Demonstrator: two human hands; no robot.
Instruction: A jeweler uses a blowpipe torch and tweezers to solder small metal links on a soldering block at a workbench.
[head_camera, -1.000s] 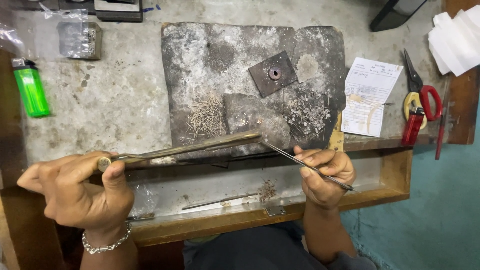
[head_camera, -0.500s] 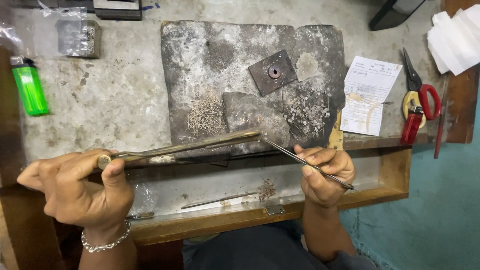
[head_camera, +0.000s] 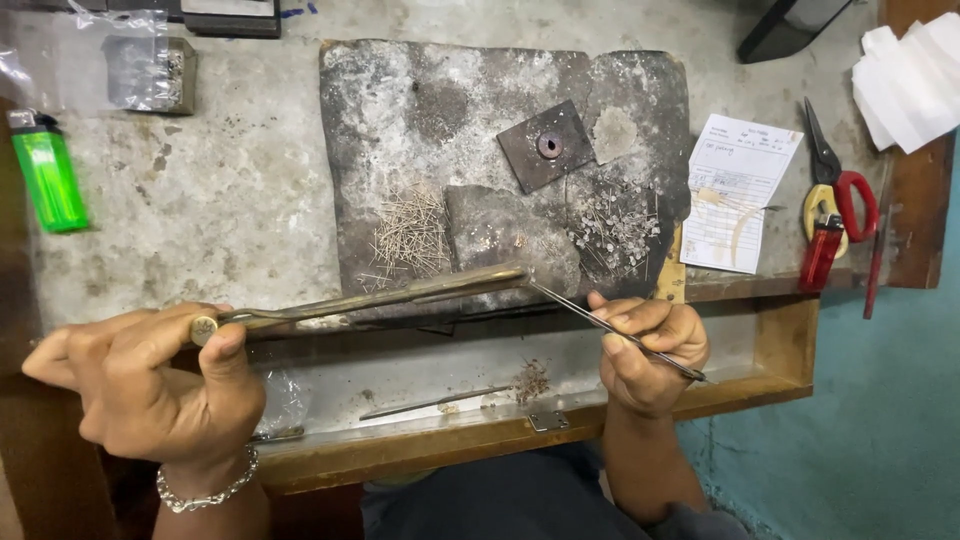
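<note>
The left hand (head_camera: 150, 385) is closed in a fist-like grip around the knobbed end of a long, thin brass-coloured metal rod or torch tube (head_camera: 370, 298), with the thumb pressed up against the round end, so the tool lies nearly level and its far tip reaches the lower edge of the dark, scorched grey soldering slab (head_camera: 440, 110). The right hand (head_camera: 648, 345) pinches a pair of slim steel tweezers (head_camera: 610, 325) between thumb and first fingers, pen-fashion, with the points angled up and left to meet the tip of the rod; holding both tools low and braced over the wooden bench tray (head_camera: 780, 340) appears to steady the spot where they meet. Whatever sits between the tweezer points is too small to make out, and I cannot tell whether they grip anything. On the slab lie a heap of short, fine wire pieces (head_camera: 410, 235), a second scatter of tiny pins (head_camera: 615, 225) and a small dark square plate with a hole (head_camera: 546, 146), all close to the working point. A green lighter (head_camera: 48, 180) stands well to the left, red-handled scissors (head_camera: 835, 200) and a printed paper slip (head_camera: 735, 190) to the right. The white folded papers (head_camera: 910, 80) are cut off at the frame's edge, and the person's wrists run out of view below.
</note>
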